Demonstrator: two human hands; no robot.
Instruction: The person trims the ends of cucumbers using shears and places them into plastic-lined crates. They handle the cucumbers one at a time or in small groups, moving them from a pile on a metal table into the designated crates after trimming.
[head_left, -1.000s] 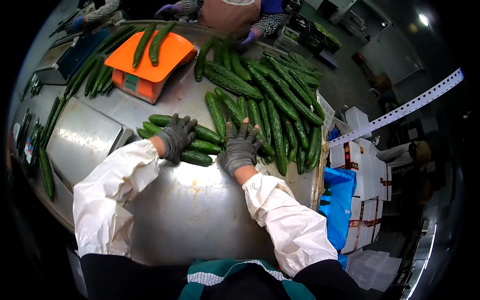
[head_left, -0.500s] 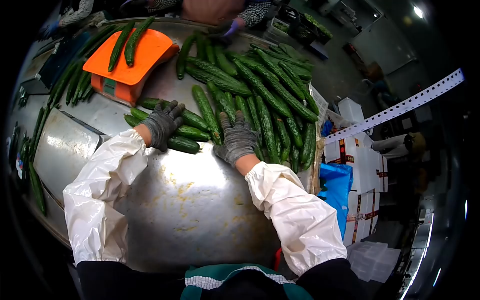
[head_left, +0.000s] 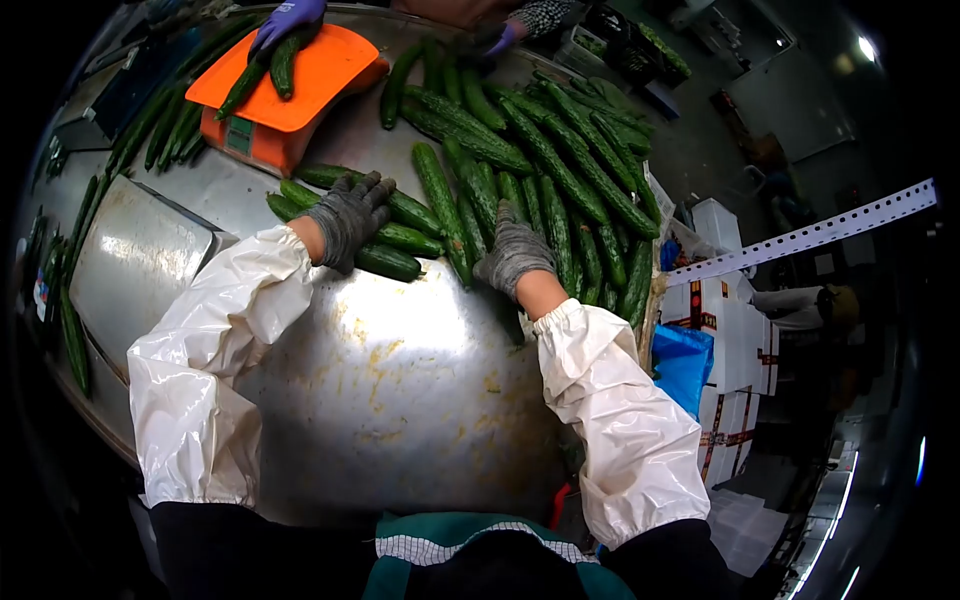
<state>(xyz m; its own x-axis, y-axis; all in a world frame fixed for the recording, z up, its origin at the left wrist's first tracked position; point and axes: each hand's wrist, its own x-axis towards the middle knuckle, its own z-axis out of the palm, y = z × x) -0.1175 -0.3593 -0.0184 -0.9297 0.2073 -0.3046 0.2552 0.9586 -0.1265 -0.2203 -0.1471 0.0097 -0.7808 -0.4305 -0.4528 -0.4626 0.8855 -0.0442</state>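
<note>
My left hand (head_left: 350, 222), in a grey glove, lies over a small group of cucumbers (head_left: 388, 263) with its fingers stretched and slightly apart. Those cucumbers lie side by side, slanting down to the right. At the near edge of a large cucumber pile (head_left: 560, 170), my right hand (head_left: 517, 260), gloved alike, has its fingers curled over a cucumber (head_left: 514, 326); its lower end shows below the wrist, and the hand hides the rest. Between my hands, another long cucumber (head_left: 436, 195) points away from me.
An orange scale (head_left: 340, 75) bears two cucumbers, with a co-worker's purple-gloved hand (head_left: 287, 25) on them. More cucumbers (head_left: 165, 130) line the table's left side beside a metal plate (head_left: 135, 260). White boxes (head_left: 725, 340) and a blue bag (head_left: 683, 365) stand right of the metal table (head_left: 400, 420).
My right hand has shifted right and curled its fingers. My left hand stays on its cucumbers. A co-worker's purple-gloved hand has come onto the cucumbers on the scale. The view has shifted slightly.
</note>
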